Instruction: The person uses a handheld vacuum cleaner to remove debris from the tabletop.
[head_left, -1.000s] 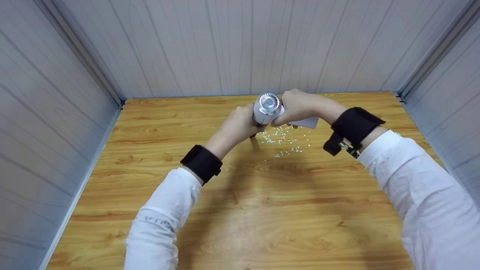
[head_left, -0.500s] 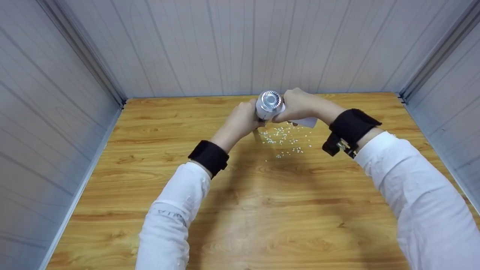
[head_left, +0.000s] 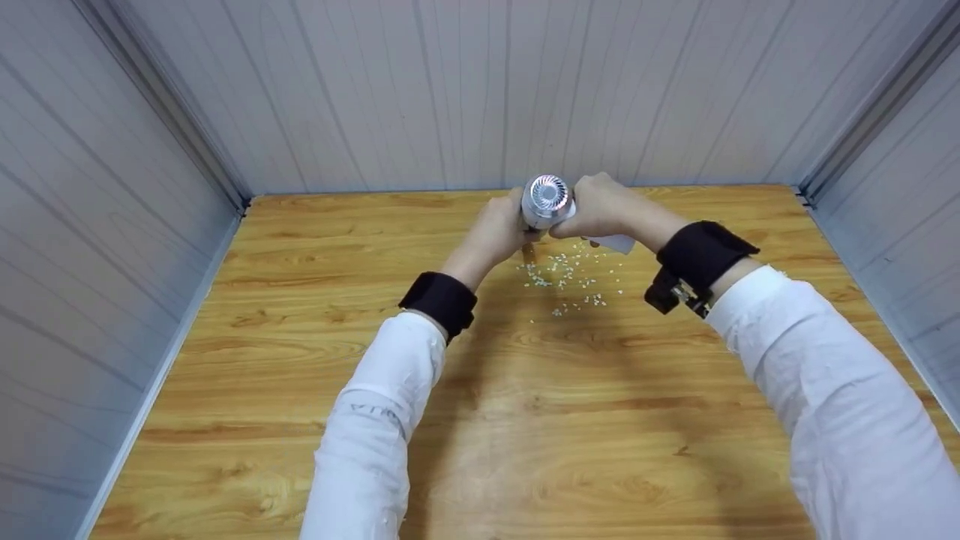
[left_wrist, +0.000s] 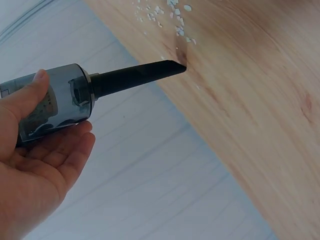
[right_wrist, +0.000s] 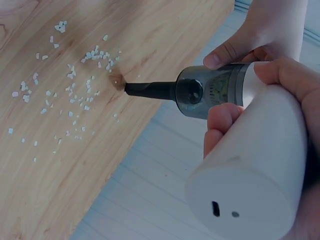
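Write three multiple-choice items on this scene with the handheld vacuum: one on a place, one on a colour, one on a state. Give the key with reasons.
1. Where do the white crumbs lie?
A. on the wooden table
B. in a bowl
C. on a sleeve

2. What colour is the vacuum's nozzle?
A. white
B. black
C. red

3. How is the handheld vacuum held?
A. lying loose on the table
B. by the left hand alone
C. by both hands

Key:
1 A: the crumbs are scattered on the bare wood of the table, in front of the nozzle tip.
2 B: both wrist views show a black tapered nozzle on a smoky clear canister.
3 C: the left hand cups the canister end and the right hand grips the white body.
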